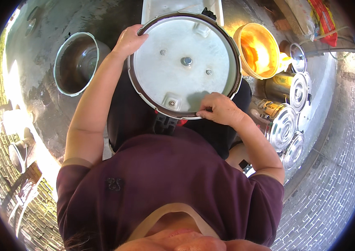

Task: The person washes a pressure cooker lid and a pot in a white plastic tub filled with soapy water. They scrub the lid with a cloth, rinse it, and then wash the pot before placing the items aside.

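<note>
A large pressure cooker lid [152,78] is held over my lap with its metal underside facing up. A brown sealing ring [132,70] runs around inside its rim, and bolts and a central nut show on the inner face. My left hand [131,40] grips the rim at the far left. At the near right edge, my right hand [221,108] has thumb and fingers pinched at the ring; whether they hold the ring alone or the rim too is unclear. A black handle [165,123] with red parts juts from the near edge.
To the left an open metal pot [56,75] stands on wet concrete. A yellow plastic bucket [257,50] is at the right, beside several metal pots [282,128] with lids. Beyond the lid lies a pale tray [150,6]. A hose [325,50] runs at the far right.
</note>
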The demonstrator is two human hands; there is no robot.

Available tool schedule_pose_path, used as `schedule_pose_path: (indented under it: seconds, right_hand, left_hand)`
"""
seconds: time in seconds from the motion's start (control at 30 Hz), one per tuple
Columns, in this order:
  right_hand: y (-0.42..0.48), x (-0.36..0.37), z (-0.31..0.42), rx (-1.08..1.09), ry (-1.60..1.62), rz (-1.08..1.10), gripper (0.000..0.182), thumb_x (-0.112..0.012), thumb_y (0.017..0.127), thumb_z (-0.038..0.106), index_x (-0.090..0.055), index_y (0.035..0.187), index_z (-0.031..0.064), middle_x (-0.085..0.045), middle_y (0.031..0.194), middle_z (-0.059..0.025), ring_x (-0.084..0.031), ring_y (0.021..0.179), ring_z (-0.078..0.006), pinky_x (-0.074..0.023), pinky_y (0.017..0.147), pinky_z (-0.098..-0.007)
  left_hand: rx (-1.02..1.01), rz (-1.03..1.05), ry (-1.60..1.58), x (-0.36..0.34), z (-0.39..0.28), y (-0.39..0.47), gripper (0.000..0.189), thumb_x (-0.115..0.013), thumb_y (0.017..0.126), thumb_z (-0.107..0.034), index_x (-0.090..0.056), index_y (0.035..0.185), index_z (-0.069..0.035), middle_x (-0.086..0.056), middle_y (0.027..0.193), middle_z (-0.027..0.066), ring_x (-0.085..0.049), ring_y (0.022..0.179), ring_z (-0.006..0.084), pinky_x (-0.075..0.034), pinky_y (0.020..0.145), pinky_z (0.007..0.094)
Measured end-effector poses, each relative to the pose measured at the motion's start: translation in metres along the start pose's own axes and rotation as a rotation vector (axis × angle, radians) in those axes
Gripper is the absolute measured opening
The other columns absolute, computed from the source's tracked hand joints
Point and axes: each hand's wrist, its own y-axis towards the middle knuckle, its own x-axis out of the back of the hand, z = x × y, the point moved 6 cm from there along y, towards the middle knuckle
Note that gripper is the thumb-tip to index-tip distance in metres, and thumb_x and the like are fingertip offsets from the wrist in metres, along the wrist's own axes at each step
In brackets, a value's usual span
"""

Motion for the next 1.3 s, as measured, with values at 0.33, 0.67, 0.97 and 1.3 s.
schedule_pose_path:
  seconds: [0.33, 0.67, 0.97, 1.3]
  right_hand:
    - [-0.020, 0.005, 0.046, 0.323, -0.227, -0.226, 0.040, -0.065, 0.081, 0.027, -0.060, 0.119, 0.0169, -0.055, 0.114, -0.0042, -0.051, 0.108, -0.0260, -0.0375, 0.096, -0.0411]
    - [-0.028, 0.063, 0.008, 0.035, -0.321, -0.891, 0.047, -0.070, 0.074, 0.017, -0.059, 0.119, 0.0114, -0.052, 0.118, -0.0163, -0.050, 0.106, -0.0348, -0.0399, 0.093, -0.0451]
    - [-0.019, 0.066, -0.121, -0.520, -0.050, -0.700, 0.044, -0.061, 0.086, 0.032, -0.051, 0.106, -0.0056, -0.061, 0.094, -0.0278, -0.059, 0.091, -0.0426, -0.0466, 0.081, -0.0450]
    - [0.004, 0.068, -0.123, -0.274, 1.230, -1.032, 0.018, -0.055, 0.091, 0.015, -0.055, 0.104, 0.0024, -0.061, 0.087, -0.0069, -0.058, 0.079, -0.0161, -0.0478, 0.070, -0.0310]
  left_hand:
    - [0.021, -0.019, 0.000, 0.005, -0.004, -0.003, 0.039, -0.058, 0.086, -0.030, -0.061, 0.114, -0.003, -0.067, 0.100, 0.0179, -0.064, 0.092, 0.0291, -0.048, 0.084, 0.0364]
    - [0.028, -0.046, -0.034, 0.008, -0.005, -0.006, 0.035, -0.055, 0.090, -0.027, -0.062, 0.113, -0.001, -0.067, 0.097, 0.0167, -0.065, 0.090, 0.0249, -0.048, 0.082, 0.0345]
    - [-0.002, -0.065, -0.092, 0.009, -0.005, -0.003, 0.034, -0.056, 0.089, -0.024, -0.063, 0.112, 0.000, -0.068, 0.094, 0.0147, -0.065, 0.085, 0.0207, -0.048, 0.079, 0.0326]
    - [0.092, -0.040, -0.774, 0.013, 0.019, -0.005, 0.040, -0.054, 0.092, -0.030, -0.061, 0.114, 0.002, -0.068, 0.099, 0.0109, -0.064, 0.088, 0.0209, -0.050, 0.079, 0.0322]
